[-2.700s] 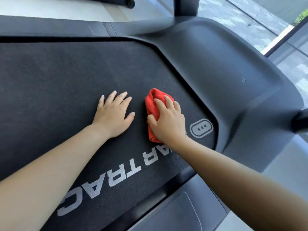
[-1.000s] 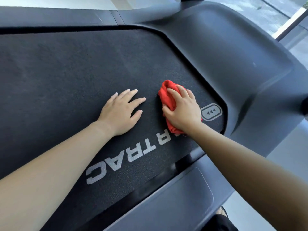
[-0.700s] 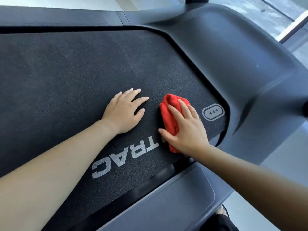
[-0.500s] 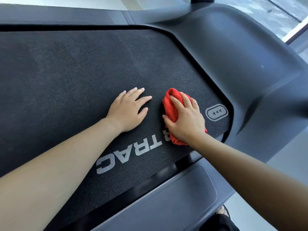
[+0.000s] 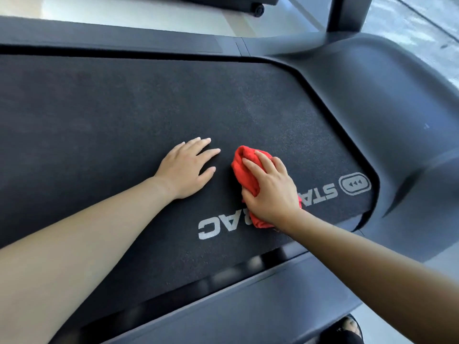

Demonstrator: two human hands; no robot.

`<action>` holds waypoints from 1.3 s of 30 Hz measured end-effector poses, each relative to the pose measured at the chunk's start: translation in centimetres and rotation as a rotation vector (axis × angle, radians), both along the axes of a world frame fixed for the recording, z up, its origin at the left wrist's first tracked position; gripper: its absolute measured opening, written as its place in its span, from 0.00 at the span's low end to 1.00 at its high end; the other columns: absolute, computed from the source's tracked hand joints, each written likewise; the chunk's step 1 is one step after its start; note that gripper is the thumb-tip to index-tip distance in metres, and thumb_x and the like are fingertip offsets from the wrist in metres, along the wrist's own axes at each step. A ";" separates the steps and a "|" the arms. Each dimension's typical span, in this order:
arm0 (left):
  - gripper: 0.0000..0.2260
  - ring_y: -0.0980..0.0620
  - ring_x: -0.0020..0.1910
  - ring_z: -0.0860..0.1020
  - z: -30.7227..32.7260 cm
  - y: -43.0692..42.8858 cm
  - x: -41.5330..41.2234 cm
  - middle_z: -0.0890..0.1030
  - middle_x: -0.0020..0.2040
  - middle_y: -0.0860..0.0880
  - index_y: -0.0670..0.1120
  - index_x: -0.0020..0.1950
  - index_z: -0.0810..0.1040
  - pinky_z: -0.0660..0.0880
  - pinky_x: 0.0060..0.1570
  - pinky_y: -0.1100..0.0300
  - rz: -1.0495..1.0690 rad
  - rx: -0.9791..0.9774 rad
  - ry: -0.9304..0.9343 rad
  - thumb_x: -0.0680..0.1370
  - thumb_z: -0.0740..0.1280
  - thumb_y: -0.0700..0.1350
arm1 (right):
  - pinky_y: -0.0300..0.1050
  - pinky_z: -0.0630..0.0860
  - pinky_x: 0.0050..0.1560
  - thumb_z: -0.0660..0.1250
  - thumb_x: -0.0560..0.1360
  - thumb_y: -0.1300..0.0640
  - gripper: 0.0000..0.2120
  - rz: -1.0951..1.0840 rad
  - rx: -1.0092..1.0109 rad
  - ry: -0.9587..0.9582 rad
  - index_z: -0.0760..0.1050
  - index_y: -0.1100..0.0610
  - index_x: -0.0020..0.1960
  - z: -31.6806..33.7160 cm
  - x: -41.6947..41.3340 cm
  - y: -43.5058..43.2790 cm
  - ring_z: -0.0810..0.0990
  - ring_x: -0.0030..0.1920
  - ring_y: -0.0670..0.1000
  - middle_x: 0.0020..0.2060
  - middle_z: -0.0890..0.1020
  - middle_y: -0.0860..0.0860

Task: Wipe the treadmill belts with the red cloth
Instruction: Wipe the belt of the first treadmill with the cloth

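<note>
A person's right hand [image 5: 270,192] is pressing a bunched red fabric cloth [image 5: 244,170] onto the dark textured treadmill belt [image 5: 124,115], fingers [image 5: 252,166] curled close together over it, partly covering white printed lettering [image 5: 210,227]; the left hand [image 5: 185,170] is lying flat alongside, fingers slightly spread.

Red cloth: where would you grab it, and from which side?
Probably the bunched far end of the red cloth, taken from above. It humps up off the belt clear of the right hand, while the rest is pinned underneath that hand.
</note>
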State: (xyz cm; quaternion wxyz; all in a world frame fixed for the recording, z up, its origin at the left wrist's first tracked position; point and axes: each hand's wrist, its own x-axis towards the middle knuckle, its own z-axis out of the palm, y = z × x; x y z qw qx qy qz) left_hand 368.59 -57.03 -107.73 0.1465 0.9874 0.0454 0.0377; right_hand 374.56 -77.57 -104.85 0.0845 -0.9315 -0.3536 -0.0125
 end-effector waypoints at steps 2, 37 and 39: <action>0.23 0.50 0.76 0.54 0.3 1.0 -0.5 0.58 0.77 0.50 0.53 0.75 0.61 0.50 0.73 0.52 0.038 0.010 0.033 0.80 0.57 0.54 | 0.57 0.73 0.58 0.63 0.70 0.47 0.29 0.010 -0.021 0.019 0.65 0.48 0.71 0.4 0.1 2.6 0.63 0.68 0.59 0.71 0.66 0.49; 0.26 0.46 0.71 0.66 27.6 7.6 -52.0 0.69 0.71 0.47 0.51 0.70 0.69 0.65 0.65 0.42 1.247 0.020 0.056 0.76 0.49 0.58 | 0.27 0.57 0.57 0.65 0.73 0.59 0.25 0.906 0.180 0.473 0.68 0.47 0.69 21.3 -34.8 23.5 0.62 0.59 0.38 0.67 0.64 0.34; 0.26 0.46 0.72 0.65 27.5 8.0 -54.8 0.69 0.71 0.48 0.52 0.70 0.70 0.62 0.66 0.39 1.269 0.087 0.037 0.75 0.48 0.59 | 0.19 0.55 0.53 0.66 0.72 0.61 0.26 0.938 0.203 0.459 0.69 0.49 0.69 20.2 -37.2 25.1 0.63 0.58 0.38 0.66 0.64 0.34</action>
